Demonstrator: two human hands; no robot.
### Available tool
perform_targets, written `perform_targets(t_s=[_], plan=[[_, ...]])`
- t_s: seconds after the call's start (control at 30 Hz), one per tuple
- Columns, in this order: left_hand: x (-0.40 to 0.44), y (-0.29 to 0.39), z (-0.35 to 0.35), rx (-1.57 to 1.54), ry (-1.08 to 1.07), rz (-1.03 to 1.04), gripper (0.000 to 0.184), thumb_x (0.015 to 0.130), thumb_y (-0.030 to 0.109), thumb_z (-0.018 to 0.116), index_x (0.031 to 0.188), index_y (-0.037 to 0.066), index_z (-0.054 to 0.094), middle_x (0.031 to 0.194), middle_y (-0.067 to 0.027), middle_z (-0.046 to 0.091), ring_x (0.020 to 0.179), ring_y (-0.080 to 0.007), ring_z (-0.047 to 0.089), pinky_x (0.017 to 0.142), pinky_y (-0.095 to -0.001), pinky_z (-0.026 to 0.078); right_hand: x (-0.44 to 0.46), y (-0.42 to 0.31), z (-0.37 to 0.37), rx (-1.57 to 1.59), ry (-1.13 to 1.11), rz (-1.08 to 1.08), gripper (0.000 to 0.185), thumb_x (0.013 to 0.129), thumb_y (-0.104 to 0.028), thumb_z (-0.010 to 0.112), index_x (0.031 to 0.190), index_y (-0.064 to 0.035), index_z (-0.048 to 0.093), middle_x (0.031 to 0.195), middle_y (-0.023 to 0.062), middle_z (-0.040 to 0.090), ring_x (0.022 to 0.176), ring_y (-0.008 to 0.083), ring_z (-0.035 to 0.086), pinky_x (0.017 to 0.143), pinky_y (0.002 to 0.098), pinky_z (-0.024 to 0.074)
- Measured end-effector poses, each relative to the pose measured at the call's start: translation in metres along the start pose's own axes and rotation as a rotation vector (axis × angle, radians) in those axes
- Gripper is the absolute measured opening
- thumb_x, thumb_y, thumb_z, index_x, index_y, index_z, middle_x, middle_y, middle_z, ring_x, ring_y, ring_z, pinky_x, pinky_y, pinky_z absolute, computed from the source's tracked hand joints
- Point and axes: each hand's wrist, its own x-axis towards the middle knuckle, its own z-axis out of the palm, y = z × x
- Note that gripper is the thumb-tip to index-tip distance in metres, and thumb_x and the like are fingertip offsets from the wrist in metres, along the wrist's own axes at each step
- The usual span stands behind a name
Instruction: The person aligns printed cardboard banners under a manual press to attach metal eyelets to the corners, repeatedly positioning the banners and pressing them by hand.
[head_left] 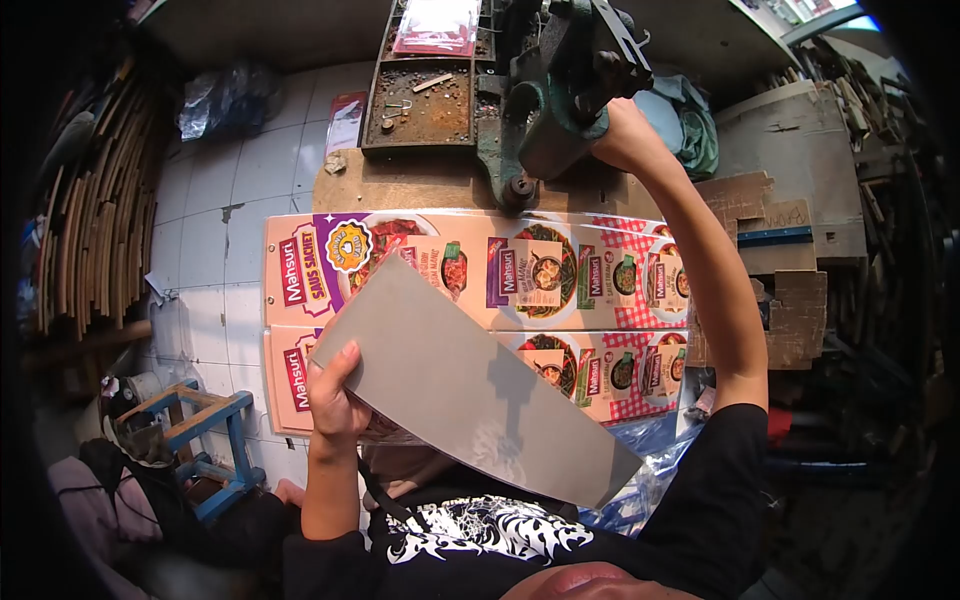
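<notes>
My left hand (338, 398) is closed on the left end of a stiff grey sheet (470, 375), thumb on its upper face. The sheet lies slantwise over printed food-advertising panels (545, 265), which carry pictures of dishes and sauce packets. Small round holes or eyelets show along the panels' left edge. My right hand (622, 132) is at the right side of a dark green cast-iron machine (560, 135), touching or just behind it; its fingers are hidden. The machine's round foot (518, 192) stands just beyond the panels' far edge.
Left of the machine, a dark metal tray (418, 105) holds small metal bits. A blue-framed stool (215, 440) stands at lower left. Stacked strips (95, 210) line the left wall. Torn cardboard (800, 315) and a board (790, 160) are at right.
</notes>
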Motion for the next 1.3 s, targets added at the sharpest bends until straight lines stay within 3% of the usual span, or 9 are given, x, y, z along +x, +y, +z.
perform_targets(t_s=[0.1, 0.17, 0.37, 0.43, 0.53, 0.77, 0.83, 0.93, 1.3], plan=[[0.001, 0.000, 0.003, 0.012, -0.023, 0.026, 0.052, 0.089, 0.010, 0.051, 0.136, -0.009, 0.038, 0.127, -0.0217, 0.054, 0.116, -0.0277, 0.056, 0.101, -0.0373, 0.045, -0.002, -0.008, -0.010, -0.070, 0.068, 0.012, 0.014, 0.070, -0.008, 0.067, 0.081, -0.0028, 0.073, 0.081, 0.0196, 0.068, 0.077, 0.0339, 0.068, 0.074, 0.0379, 0.0536], [0.001, 0.000, 0.005, 0.015, -0.019, 0.046, 0.050, 0.089, 0.011, 0.051, 0.134, -0.008, 0.040, 0.124, -0.0214, 0.056, 0.110, -0.0277, 0.060, 0.096, -0.0376, 0.049, -0.006, -0.011, -0.021, 0.077, 0.067, 0.008, 0.014, 0.072, -0.007, 0.066, 0.083, -0.0017, 0.073, 0.082, 0.0190, 0.069, 0.077, 0.0314, 0.068, 0.074, 0.0370, 0.0540], [0.001, 0.000, 0.002, 0.023, -0.033, 0.034, 0.051, 0.089, 0.011, 0.051, 0.135, -0.008, 0.039, 0.124, -0.0217, 0.056, 0.111, -0.0282, 0.060, 0.097, -0.0374, 0.048, -0.007, -0.008, -0.039, 0.058, -0.054, 0.135, 0.019, 0.075, -0.003, 0.066, 0.093, 0.0002, 0.071, 0.084, 0.0167, 0.070, 0.077, 0.0266, 0.070, 0.072, 0.0326, 0.0540], [0.000, 0.000, 0.004, 0.025, -0.034, 0.036, 0.051, 0.089, 0.011, 0.051, 0.136, -0.007, 0.039, 0.125, -0.0218, 0.055, 0.112, -0.0283, 0.059, 0.098, -0.0378, 0.048, -0.008, -0.002, -0.034, 0.097, -0.038, -0.113, 0.019, 0.075, -0.002, 0.067, 0.093, -0.0013, 0.071, 0.085, 0.0164, 0.070, 0.076, 0.0275, 0.069, 0.071, 0.0339, 0.0539], [0.000, 0.000, 0.004, 0.032, -0.034, 0.034, 0.052, 0.090, 0.012, 0.051, 0.136, -0.007, 0.038, 0.127, -0.0219, 0.054, 0.114, -0.0285, 0.058, 0.099, -0.0385, 0.046, -0.007, -0.003, -0.025, 0.007, -0.040, -0.274, 0.017, 0.074, -0.002, 0.066, 0.090, -0.0026, 0.072, 0.084, 0.0164, 0.069, 0.076, 0.0299, 0.068, 0.070, 0.0363, 0.0533], [0.000, -0.001, 0.003, 0.038, -0.012, 0.032, 0.053, 0.090, 0.012, 0.051, 0.137, -0.007, 0.038, 0.128, -0.0217, 0.053, 0.116, -0.0288, 0.057, 0.100, -0.0392, 0.046, -0.002, 0.009, -0.008, 0.079, 0.096, -0.509, 0.009, 0.073, -0.003, 0.065, 0.082, -0.0002, 0.065, 0.075, 0.0157, 0.066, 0.071, 0.0317, 0.065, 0.065, 0.0376, 0.0513], [0.000, 0.000, 0.003, 0.040, -0.015, 0.033, 0.053, 0.090, 0.012, 0.051, 0.137, -0.007, 0.038, 0.128, -0.0217, 0.053, 0.116, -0.0288, 0.057, 0.100, -0.0392, 0.046, -0.009, 0.005, -0.012, 0.219, 0.015, -0.259, 0.010, 0.073, -0.005, 0.064, 0.081, 0.0004, 0.062, 0.071, 0.0158, 0.063, 0.068, 0.0305, 0.065, 0.064, 0.0365, 0.0505], [-0.001, 0.000, 0.004, 0.045, -0.017, 0.035, 0.052, 0.090, 0.012, 0.051, 0.137, -0.007, 0.038, 0.128, -0.0216, 0.053, 0.115, -0.0288, 0.057, 0.099, -0.0393, 0.046, -0.013, -0.003, -0.023, 0.231, -0.038, -0.128, 0.011, 0.073, -0.007, 0.062, 0.082, 0.0005, 0.063, 0.071, 0.0164, 0.063, 0.066, 0.0298, 0.064, 0.063, 0.0357, 0.0503], [0.001, 0.000, 0.003, 0.037, -0.022, 0.028, 0.053, 0.089, 0.011, 0.051, 0.135, -0.010, 0.038, 0.126, -0.0216, 0.054, 0.116, -0.0265, 0.056, 0.100, -0.0366, 0.044, -0.009, 0.007, -0.027, 0.065, -0.251, 0.035, 0.025, 0.076, -0.021, 0.068, 0.080, 0.0029, 0.070, 0.072, 0.0184, 0.067, 0.066, 0.0274, 0.066, 0.066, 0.0342, 0.0524]])
